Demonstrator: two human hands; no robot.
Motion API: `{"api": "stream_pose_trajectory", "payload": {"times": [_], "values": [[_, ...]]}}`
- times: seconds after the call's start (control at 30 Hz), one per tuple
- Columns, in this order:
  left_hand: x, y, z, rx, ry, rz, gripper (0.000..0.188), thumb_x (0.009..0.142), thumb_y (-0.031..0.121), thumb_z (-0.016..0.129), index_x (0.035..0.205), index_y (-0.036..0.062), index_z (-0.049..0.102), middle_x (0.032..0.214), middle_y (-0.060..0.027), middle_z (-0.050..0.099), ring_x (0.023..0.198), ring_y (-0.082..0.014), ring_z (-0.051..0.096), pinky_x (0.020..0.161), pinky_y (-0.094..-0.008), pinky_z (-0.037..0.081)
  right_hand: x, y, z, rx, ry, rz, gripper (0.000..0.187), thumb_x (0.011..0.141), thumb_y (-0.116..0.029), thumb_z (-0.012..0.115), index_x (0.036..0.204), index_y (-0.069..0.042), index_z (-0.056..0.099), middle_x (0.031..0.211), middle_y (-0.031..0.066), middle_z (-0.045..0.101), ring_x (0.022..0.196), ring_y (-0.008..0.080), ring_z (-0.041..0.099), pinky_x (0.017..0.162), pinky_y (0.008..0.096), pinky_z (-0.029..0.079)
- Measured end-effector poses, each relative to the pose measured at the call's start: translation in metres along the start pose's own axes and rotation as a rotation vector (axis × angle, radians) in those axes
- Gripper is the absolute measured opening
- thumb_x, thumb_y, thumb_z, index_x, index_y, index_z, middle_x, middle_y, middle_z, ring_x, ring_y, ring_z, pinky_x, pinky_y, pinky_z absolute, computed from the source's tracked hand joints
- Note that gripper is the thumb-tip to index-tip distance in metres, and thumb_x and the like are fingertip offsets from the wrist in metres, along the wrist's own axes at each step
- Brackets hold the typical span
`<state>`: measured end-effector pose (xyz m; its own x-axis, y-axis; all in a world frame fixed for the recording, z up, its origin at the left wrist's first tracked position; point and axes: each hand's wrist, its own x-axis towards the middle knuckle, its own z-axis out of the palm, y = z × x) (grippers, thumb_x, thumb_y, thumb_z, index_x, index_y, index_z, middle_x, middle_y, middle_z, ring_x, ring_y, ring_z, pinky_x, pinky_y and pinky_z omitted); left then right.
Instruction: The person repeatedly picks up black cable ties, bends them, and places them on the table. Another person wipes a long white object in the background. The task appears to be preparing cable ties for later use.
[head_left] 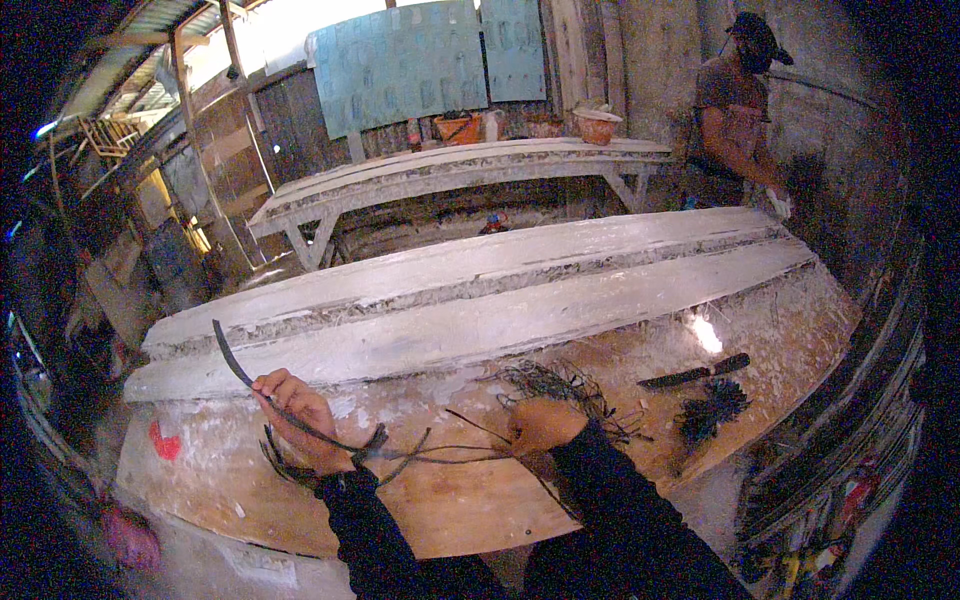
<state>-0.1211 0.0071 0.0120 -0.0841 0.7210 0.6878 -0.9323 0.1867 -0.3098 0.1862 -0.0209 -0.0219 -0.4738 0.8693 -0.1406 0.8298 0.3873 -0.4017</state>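
Observation:
My left hand (300, 425) is closed on a dark, flat strip (232, 352), whose free end curves up past my fingers. Below that hand, more dark strips (285, 462) hang or lie in a loose bunch over the wooden table. Thin dark strips (465, 456) run across to my right hand (545, 424), whose fingers are curled around them; the fingertips are partly hidden. Just beyond the right hand lies a tangle of thin dark strands (575, 388). A dark-handled knife (695, 372) rests farther right, with a dark bundle (712, 408) near it.
The wooden table (440, 520) has whitish raised boards (400, 355) along its far side. A red patch (164, 441) marks its left end. Behind stands a long bench (470, 165) carrying orange pots (597, 127). A person (735, 115) in a dark cap is at the far right.

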Motion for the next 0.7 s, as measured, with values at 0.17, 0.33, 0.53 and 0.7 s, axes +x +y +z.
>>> {"api": "stream_pose_trajectory", "payload": {"times": [0.17,0.33,0.53,0.7], "values": [[-0.005,0.015,-0.006,-0.235,0.005,0.095,0.014,0.088,0.014,0.045,0.096,0.0049,0.052,0.084,-0.0043,0.048,0.064,-0.0105,0.042,0.046,-0.0217,0.032,-0.004,-0.006,-0.008,-0.055,0.006,0.092,0.03,0.06,-0.037,0.064,0.071,-0.009,0.066,0.068,0.0162,0.061,0.066,0.0341,0.06,0.061,0.0428,0.048],[-0.003,0.047,-0.009,-0.055,0.029,0.024,0.016,0.089,0.014,0.043,0.096,0.0028,0.051,0.083,-0.0049,0.049,0.065,-0.0111,0.044,0.048,-0.0223,0.035,-0.004,-0.005,-0.011,-0.037,0.061,0.122,0.029,0.065,-0.036,0.062,0.073,-0.008,0.064,0.07,0.0171,0.061,0.067,0.0351,0.059,0.061,0.0441,0.047],[0.001,0.0,-0.027,1.191,0.48,-0.102,0.015,0.086,0.023,0.049,0.09,0.01,0.054,0.069,0.0032,0.048,0.059,-0.0063,0.043,0.046,-0.0196,0.035,0.008,0.002,0.0,0.043,0.282,0.057,0.023,0.073,-0.029,0.058,0.078,-0.008,0.064,0.073,0.017,0.061,0.067,0.0347,0.059,0.061,0.0433,0.047],[-0.018,-0.078,-0.042,1.718,0.57,-0.379,0.015,0.078,0.017,0.062,0.089,0.0087,0.057,0.069,0.0049,0.053,0.052,-0.0055,0.046,0.044,-0.0184,0.036,0.013,-0.001,-0.001,0.412,0.546,-0.013,0.027,0.08,-0.032,0.057,0.084,-0.006,0.063,0.065,0.008,0.06,0.055,0.0217,0.055,0.052,0.0322,0.044]]}}
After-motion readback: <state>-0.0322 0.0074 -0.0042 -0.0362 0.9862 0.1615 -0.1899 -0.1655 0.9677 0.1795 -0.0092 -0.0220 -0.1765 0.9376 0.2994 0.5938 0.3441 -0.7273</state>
